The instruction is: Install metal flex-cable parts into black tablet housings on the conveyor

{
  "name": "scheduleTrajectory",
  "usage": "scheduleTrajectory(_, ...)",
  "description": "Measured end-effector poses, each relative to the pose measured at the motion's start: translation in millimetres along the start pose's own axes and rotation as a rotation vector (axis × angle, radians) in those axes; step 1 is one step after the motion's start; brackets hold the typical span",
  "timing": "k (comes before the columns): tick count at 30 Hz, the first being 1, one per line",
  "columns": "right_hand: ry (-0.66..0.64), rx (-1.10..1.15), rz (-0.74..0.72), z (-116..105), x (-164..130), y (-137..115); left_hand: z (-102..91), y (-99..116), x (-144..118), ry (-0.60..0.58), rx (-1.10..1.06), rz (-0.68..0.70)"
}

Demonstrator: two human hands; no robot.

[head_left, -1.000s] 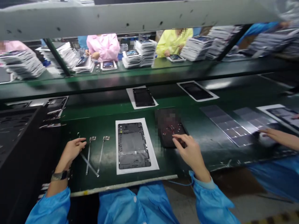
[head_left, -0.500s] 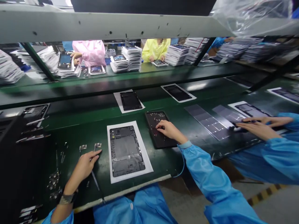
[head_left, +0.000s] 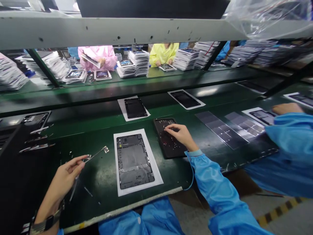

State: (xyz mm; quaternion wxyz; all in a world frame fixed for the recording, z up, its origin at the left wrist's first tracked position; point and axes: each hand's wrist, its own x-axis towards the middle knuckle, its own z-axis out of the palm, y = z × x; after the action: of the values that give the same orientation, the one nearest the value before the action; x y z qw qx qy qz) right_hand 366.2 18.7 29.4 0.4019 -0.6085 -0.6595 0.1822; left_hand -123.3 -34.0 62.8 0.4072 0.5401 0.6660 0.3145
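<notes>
My left hand (head_left: 64,178), at the left of the bench, pinches a thin flex cable with a small circuit board (head_left: 105,149) at its far end, raised over the green surface. Another little board (head_left: 87,158) lies right by the fingertips. Over a black tray (head_left: 168,152) of tiny metal parts, my right hand (head_left: 180,134) has thumb and forefinger pressed together; anything between them is too small to make out. Between the hands, a black tablet housing (head_left: 133,163) lies flat on a white sheet (head_left: 156,178).
Farther back lie two more dark housings (head_left: 135,108) (head_left: 186,99) on white sheets. Clear film sheets (head_left: 217,130) are to the right, beside a co-worker's blue sleeve (head_left: 288,137). Metal strips (head_left: 39,147) sit at left. Two people work beyond the bench among stacked tablets (head_left: 139,63).
My left hand has moved left and picked up the flex cable by its end, lifting its board. My right hand has risen slightly over the tray. The co-worker's hands at right moved back.
</notes>
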Motion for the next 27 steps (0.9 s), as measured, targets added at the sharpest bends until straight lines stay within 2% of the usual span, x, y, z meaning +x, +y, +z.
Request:
scheduleTrajectory(3,0.042,0.131,0.041,2.7,1.9,-15.8,14.3,11.3,-1.3,-0.098,-0.132,-0.010)
scheduleTrajectory(7,0.054,0.129,0.011,16.4,2.1,-37.6,36.6,12.7,9.7,-0.246,-0.182,-0.050)
scheduleTrajectory(11,0.022,0.102,-0.017,38.3,-2.7,-53.1,40.6,2.5,14.5,-0.273,-0.208,-0.043)
scheduleTrajectory(16,-0.130,0.216,-0.020,68.5,-15.9,-66.3,32.3,-9.7,4.6,-0.168,-0.372,-0.078)
scheduleTrajectory(20,-0.315,0.299,-0.059,94.1,-27.8,-84.0,34.5,-11.2,0.8,-0.088,-0.390,-0.133)
scheduleTrajectory(24,-0.533,0.364,-0.136,116.3,-39.6,-111.3,44.7,1.1,-1.4,-0.128,-0.333,-0.091)
scheduleTrajectory(27,-0.617,0.443,-0.137,127.3,-43.9,-125.2,54.1,15.0,-0.7,-0.174,-0.258,-0.011)
